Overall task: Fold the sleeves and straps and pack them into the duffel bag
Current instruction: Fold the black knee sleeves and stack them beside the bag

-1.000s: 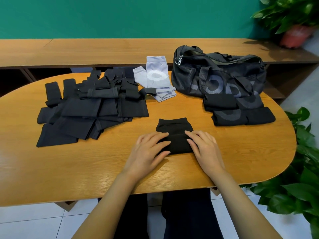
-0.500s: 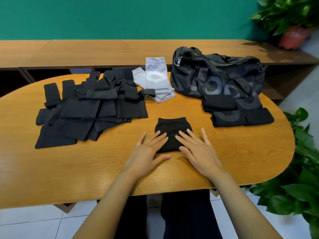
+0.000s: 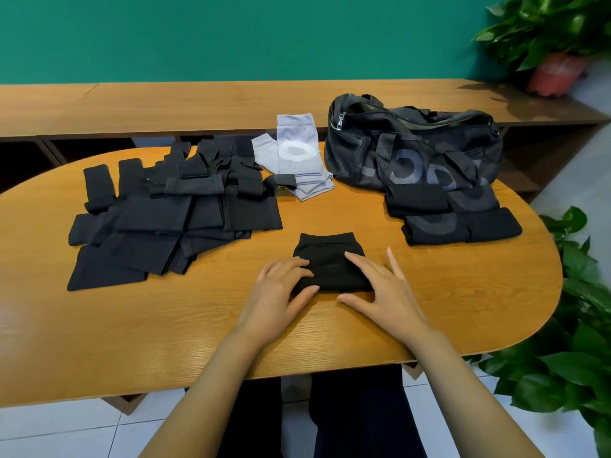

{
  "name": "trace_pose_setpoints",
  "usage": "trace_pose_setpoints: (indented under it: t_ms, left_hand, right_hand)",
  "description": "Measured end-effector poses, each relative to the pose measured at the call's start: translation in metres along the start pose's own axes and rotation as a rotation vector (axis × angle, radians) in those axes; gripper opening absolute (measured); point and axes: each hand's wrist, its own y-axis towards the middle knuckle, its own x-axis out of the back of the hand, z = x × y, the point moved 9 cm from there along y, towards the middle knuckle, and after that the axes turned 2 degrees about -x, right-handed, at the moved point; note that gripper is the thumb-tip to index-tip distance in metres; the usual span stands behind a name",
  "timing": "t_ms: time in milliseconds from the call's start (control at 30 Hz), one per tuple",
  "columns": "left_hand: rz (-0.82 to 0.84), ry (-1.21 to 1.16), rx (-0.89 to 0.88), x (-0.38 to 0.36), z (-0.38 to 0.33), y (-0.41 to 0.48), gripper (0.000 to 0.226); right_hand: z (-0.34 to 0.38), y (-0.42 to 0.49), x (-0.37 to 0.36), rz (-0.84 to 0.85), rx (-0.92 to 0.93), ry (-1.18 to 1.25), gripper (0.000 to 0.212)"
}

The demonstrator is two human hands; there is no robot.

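A folded black sleeve (image 3: 330,259) lies on the wooden table (image 3: 132,325) right in front of me. My left hand (image 3: 281,289) grips its left edge, fingers curled on top and thumb along the near edge. My right hand (image 3: 380,285) rests on its right side with straight, spread fingers and the thumb at the near edge. The black duffel bag (image 3: 413,150) stands at the back right, its top zip open. Several folded black sleeves (image 3: 446,213) are stacked in front of it. A loose pile of black sleeves and straps (image 3: 172,219) covers the table's left half.
Light grey sleeves (image 3: 297,153) lie at the back centre, beside the bag. Behind the table runs a low wooden bench (image 3: 198,100) against a green wall. A potted plant (image 3: 555,71) stands at the back right, and leafy plants (image 3: 578,325) crowd the table's right end.
My left fingers have curled onto the sleeve's left edge. My right hand has slid right and spread, with its thumb now at the near edge. The sleeve stays in place.
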Motion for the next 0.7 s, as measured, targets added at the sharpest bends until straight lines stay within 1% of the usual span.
trace_pose_setpoints:
  t_ms: [67,100,167,233,300,433,500,533,567,600,633,700]
  left_hand:
    - [0.012,-0.033,0.039,0.002,0.001,0.0,0.034]
    - [0.011,-0.04,0.068,0.004,0.001,-0.001,0.035]
    - [-0.006,-0.05,0.121,0.007,0.003,-0.001,0.044]
    - [-0.045,-0.084,0.152,0.01,0.005,-0.002,0.051]
    - [-0.11,-0.132,0.179,0.015,0.009,-0.002,0.044]
    - [-0.205,-0.222,0.257,0.022,0.016,0.0,0.03]
    - [-0.222,-0.253,0.306,0.024,0.02,0.002,0.029]
    - [-0.223,-0.25,0.337,0.024,0.022,0.002,0.032]
    - [-0.22,-0.204,0.367,0.025,0.024,0.002,0.037]
    - [-0.227,-0.106,0.372,0.028,0.024,0.002,0.042]
    - [-0.241,0.014,0.339,0.032,0.02,0.001,0.043]
    - [-0.257,0.167,0.169,0.034,0.005,0.001,0.038]
  right_hand:
    - [-0.001,0.002,0.001,-0.035,0.011,0.041,0.074]
    - [-0.005,0.002,0.002,-0.041,-0.013,0.084,0.071]
    - [-0.016,0.001,0.0,-0.027,-0.108,0.207,0.061]
    - [-0.025,0.001,-0.002,-0.019,-0.154,0.316,0.049]
    - [-0.028,0.004,0.0,-0.049,-0.155,0.379,0.042]
    - [-0.027,0.013,0.005,-0.13,-0.158,0.387,0.041]
    - [-0.025,0.015,0.006,-0.159,-0.181,0.362,0.043]
    - [-0.026,0.017,0.005,-0.17,-0.196,0.341,0.043]
    - [-0.025,0.018,0.005,-0.17,-0.209,0.309,0.042]
    - [-0.026,0.019,0.005,-0.164,-0.221,0.279,0.04]
    - [-0.026,0.02,0.005,-0.154,-0.232,0.256,0.039]
    - [-0.027,0.022,0.004,-0.136,-0.247,0.241,0.037]
